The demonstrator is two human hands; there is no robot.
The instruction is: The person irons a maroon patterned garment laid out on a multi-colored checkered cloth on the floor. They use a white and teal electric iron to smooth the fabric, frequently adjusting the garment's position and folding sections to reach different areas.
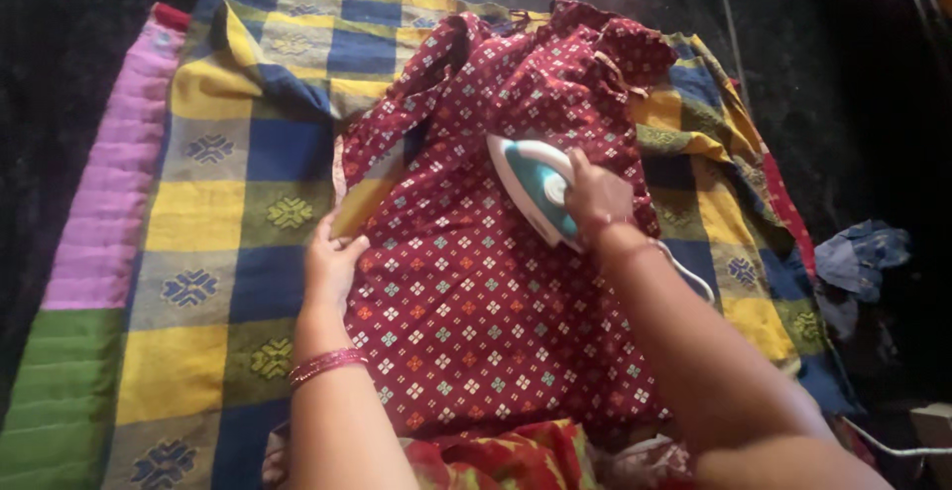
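A big checked blanket in blue, yellow and grey-green squares covers most of the dark floor, with a striped quilt of pink and green bands showing along its left edge. Spread flat over the middle of the blanket lies a maroon garment printed with small white, teal and orange diamond motifs, its upper part bunched and folded near the far edge and one sleeve trailing off to the upper left. A heap of blue cloth sits on the floor well off to the right, apart from the blanket. Closest to the person, a bit of red and yellow patterned fabric shows at the bottom edge. On the garment's upper middle rests a white and teal iron, nose pointing to the far left, its white cord looping away behind the wrist. The right hand is wrapped firmly round the iron's handle, fingers closed over it. The left hand lies flat with fingers spread, pressing down the garment's left edge, a set of pink bangles round that wrist.
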